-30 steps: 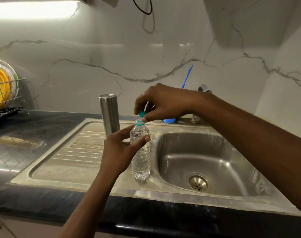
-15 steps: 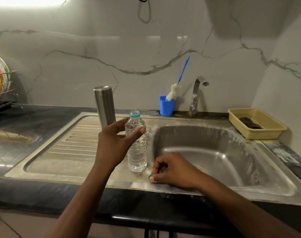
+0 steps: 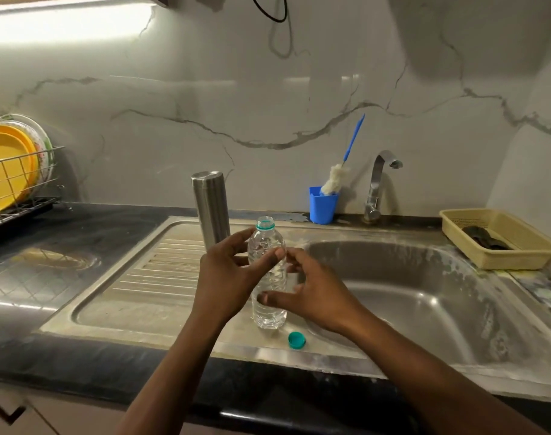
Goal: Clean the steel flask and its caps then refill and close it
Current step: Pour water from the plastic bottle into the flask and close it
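The steel flask (image 3: 211, 208) stands upright and capped at the back of the sink's drainboard (image 3: 148, 277). In front of it stands a clear plastic water bottle (image 3: 269, 315), uncapped, with a teal neck ring. Its teal cap (image 3: 296, 340) lies on the sink's front rim, just right of the bottle's base. My left hand (image 3: 227, 277) holds the bottle's upper body, thumb across the front. My right hand (image 3: 318, 296) curls round the lower body from the right, thumb on the front.
The sink basin (image 3: 424, 309) lies to the right, with the tap (image 3: 377, 183) behind it. A blue cup (image 3: 322, 208) holding a bottle brush (image 3: 333, 180) stands by the tap. A yellow basket (image 3: 516, 262) sits at far right, and a dish rack (image 3: 16, 183) with plates at far left.
My right hand took the teal cap off the bottle, set it on the sink's front rim, let go, and has come up to the bottle. My left hand stayed on the bottle.
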Available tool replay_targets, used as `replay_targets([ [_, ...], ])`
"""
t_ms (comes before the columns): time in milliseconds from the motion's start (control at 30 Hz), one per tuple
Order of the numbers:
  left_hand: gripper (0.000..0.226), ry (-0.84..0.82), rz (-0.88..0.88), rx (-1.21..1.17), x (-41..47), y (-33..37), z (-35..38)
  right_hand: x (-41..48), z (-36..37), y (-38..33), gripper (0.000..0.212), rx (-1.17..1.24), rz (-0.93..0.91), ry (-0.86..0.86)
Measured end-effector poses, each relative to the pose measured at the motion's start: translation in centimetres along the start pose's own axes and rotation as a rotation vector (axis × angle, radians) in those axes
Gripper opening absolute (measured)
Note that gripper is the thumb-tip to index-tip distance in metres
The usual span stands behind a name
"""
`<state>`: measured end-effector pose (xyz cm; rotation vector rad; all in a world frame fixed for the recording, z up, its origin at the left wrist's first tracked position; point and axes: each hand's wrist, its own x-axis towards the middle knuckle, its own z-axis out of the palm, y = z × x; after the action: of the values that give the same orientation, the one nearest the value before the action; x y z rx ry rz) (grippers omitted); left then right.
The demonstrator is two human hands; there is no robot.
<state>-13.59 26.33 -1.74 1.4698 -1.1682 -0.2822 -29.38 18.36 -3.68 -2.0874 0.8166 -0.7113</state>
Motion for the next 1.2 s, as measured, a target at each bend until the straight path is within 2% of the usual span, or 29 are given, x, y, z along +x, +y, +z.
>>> replay_targets([
  [133, 0.068, 0.006, -0.094, -0.068, 0.3, 0.0, -0.6, 1.7, 2.1, -1.8, 0.087, 0.12, 0.002, 0.046],
  [200, 0.057, 0.094, -0.147, -0.195, 1.2, -0.2, -1.5, 2.4, 2.8, -1.6, 0.083, 0.119, 0.015, 0.113],
  [267, 0.035, 0.196, -0.12, -0.226, 2.9, -0.9, -2.9, 2.7, 3.1, -1.4, 0.071, 0.119, 0.025, 0.142],
  [333, 0.017, 0.239, 0.016, 0.022, 4.9, -2.7, -4.4, 2.8, 3.1, -1.4, 0.065, 0.12, 0.018, 0.146],
  [367, 0.019, 0.222, 0.102, 0.181, 5.8, -3.8, -5.1, 2.8, 3.0, -1.4, 0.064, 0.121, 0.01, 0.146],
  [467, 0.053, 0.073, 0.464, 0.628, 8.3, -6.9, -6.9, 2.9, 2.5, -1.9, 0.066, 0.124, -0.015, 0.154],
  [533, 0.075, -0.102, 0.725, 1.109, 9.8, -7.7, -7.9, 3.2, 1.9, -2.2, 0.069, 0.109, -0.037, 0.168],
  [600, 0.088, -0.315, 0.907, 1.595, 11.4, -8.0, -8.5, 3.3, 1.2, -2.6, 0.068, 0.082, -0.06, 0.173],
  [667, 0.088, -0.457, 1.017, 1.928, 12.9, -7.9, -8.2, 3.3, 0.5, -2.8, 0.064, 0.062, -0.07, 0.161],
  [767, 0.086, -0.567, 1.047, 2.182, 14.6, -7.2, -7.2, 3.0, -0.2, -2.8, 0.063, 0.049, -0.083, 0.144],
  [867, 0.083, -0.582, 1.041, 2.253, 16.2, -7.1, -6.6, 2.8, -0.6, -2.4, 0.062, 0.063, -0.078, 0.14],
  [967, 0.069, -0.547, 1.057, 2.252, 17.3, -7.5, -6.6, 2.7, -0.8, -2.3, 0.065, 0.072, -0.067, 0.131],
  [1067, 0.06, -0.499, 1.069, 2.148, 17.9, -8.0, -6.9, 2.8, -1.2, -2.1, 0.061, 0.065, -0.07, 0.137],
  [1200, 0.065, -0.312, 1.075, 1.965, 18.1, -7.3, -7.6, 2.7, -2.1, -1.8, 0.058, 0.057, -0.078, 0.166],
])
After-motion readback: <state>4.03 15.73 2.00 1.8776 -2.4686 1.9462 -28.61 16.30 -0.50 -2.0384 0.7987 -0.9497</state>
